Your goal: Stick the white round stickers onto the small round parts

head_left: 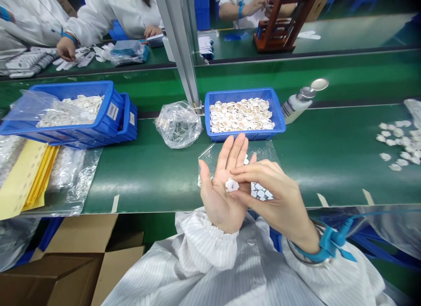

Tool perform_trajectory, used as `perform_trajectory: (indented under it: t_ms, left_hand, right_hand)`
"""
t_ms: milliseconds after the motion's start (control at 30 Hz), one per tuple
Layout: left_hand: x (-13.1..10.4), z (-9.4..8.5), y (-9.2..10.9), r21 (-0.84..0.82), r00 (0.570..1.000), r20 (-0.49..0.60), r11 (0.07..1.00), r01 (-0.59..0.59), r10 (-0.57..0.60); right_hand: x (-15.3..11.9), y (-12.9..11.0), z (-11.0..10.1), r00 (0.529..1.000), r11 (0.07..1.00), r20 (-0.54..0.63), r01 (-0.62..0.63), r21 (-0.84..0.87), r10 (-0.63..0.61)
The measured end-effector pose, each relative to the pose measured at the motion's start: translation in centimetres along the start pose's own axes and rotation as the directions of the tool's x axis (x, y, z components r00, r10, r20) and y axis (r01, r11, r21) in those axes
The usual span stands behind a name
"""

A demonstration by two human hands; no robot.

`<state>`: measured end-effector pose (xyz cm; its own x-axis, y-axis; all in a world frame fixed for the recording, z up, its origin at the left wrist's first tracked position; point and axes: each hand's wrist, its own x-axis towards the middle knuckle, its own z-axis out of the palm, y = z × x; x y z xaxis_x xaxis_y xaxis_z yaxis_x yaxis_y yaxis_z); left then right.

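A small white roundish plastic piece [232,185] with a tiny dark mark lies over the palm of my left hand [223,196]. That hand is palm up, its fingers stretched out. My right hand [272,187] pinches the piece at its right side between thumb and fingertips. Under both hands, partly hidden, a clear plastic sheet [210,156] with several white pieces [261,193] lies on the green table. Just beyond my fingertips stands a blue bin [243,135] full of small white and tan round pieces [241,115].
A white bottle [294,108] with a metal top stands right of the bin. Left are a crumpled clear bag [179,124], stacked blue bins [108,122] and yellow sheets [24,179]. Loose white pieces [401,141] lie far right. A metal post [180,47] rises behind; co-workers sit across.
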<state>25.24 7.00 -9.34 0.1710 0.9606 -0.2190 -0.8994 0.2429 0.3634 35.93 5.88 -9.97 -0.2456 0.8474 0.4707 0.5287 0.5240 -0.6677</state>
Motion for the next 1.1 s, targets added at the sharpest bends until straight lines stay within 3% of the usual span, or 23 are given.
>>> perform_trajectory:
  t_ms: [567,833,1100]
  left_hand:
    - [0.04,0.19,-0.02,0.02,1.0,-0.012,1.0,0.008,-0.008]
    - [0.07,0.09,-0.08,-0.046,1.0,0.021,0.999,0.021,-0.02]
    - [0.21,-0.3,-0.32,0.102,0.998,0.067,0.995,-0.022,0.015]
  right_hand:
    - [-0.03,-0.08,-0.13,1.0,1.0,0.001,0.002,-0.018,-0.002]
    - [-0.1,0.04,-0.13,1.0,0.999,-0.003,0.014,-0.035,-0.014]
    - [0.0,0.08,-0.34,0.999,0.999,-0.003,0.034,-0.042,-0.035]
